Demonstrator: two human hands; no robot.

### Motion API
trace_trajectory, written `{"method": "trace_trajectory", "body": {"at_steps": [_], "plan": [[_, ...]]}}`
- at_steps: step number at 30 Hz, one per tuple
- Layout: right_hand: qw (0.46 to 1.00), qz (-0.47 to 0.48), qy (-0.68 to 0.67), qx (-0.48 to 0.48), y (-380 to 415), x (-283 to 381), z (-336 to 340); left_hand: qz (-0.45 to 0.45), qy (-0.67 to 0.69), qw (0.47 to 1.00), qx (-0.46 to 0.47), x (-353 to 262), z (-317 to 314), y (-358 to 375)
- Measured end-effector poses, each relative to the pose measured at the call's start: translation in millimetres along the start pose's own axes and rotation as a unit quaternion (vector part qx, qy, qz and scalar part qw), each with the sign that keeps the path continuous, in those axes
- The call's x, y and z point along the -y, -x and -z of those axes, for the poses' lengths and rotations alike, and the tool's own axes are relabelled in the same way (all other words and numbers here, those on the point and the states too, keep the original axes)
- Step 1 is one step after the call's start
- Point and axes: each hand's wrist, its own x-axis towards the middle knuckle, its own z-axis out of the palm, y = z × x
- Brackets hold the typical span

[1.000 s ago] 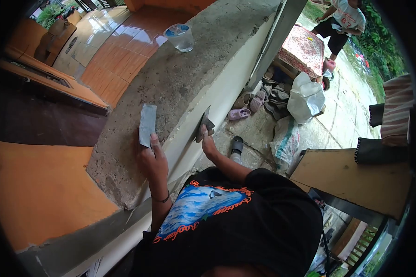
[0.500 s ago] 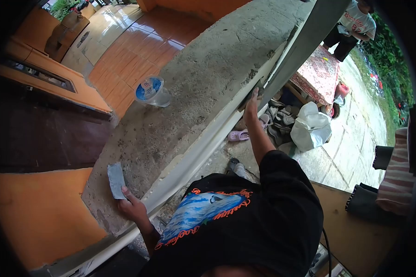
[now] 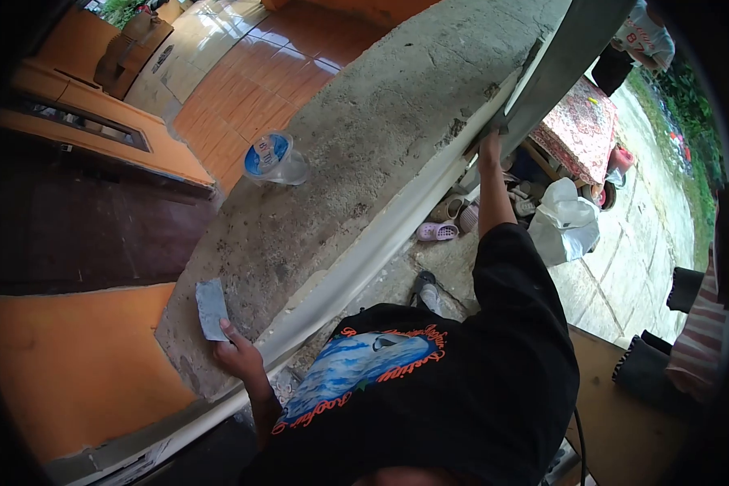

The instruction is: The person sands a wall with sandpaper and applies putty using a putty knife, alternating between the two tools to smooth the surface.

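Note:
My left hand pinches a small grey rectangular piece of sandpaper by its lower end, over the near end of a rough concrete ledge. Stretched out to the far right, my right hand presses at the white moulded edge of the ledge, close by the foot of a grey post. Its fingers are bent round a small dark flat thing that I cannot make out. On the ledge between my hands stands a clear plastic cup with a blue and white label.
Below the ledge on the right lie several shoes, among them a pink clog, beside a white sack. A patterned cloth covers a low table behind them. Another person stands at the upper right. Orange tiles lie beyond the ledge.
My right hand has slid farther along the ledge edge, up toward the post. The left hand keeps the sandpaper, nearly unmoved. The whole view has shifted slightly.

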Motion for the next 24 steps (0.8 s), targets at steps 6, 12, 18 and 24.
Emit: {"method": "trace_trajectory", "body": {"at_steps": [6,12,18,24], "plan": [[0.995,-0.084,0.032,0.041,195.7,-1.9,-24.2,-0.051,0.038,0.995,0.073,2.3,4.9,-2.6],[0.980,-0.121,0.013,0.157,383.1,-9.7,-47.3,-0.174,0.102,0.969,0.145,1.6,15.9,-0.6],[0.950,0.013,0.085,0.299,540.7,-12.6,-60.3,-0.274,0.079,0.951,0.118,17.9,22.1,0.8],[0.946,0.225,0.090,0.216,538.9,-19.0,-89.8,-0.192,0.177,0.947,0.188,35.1,25.8,-3.4]]}}
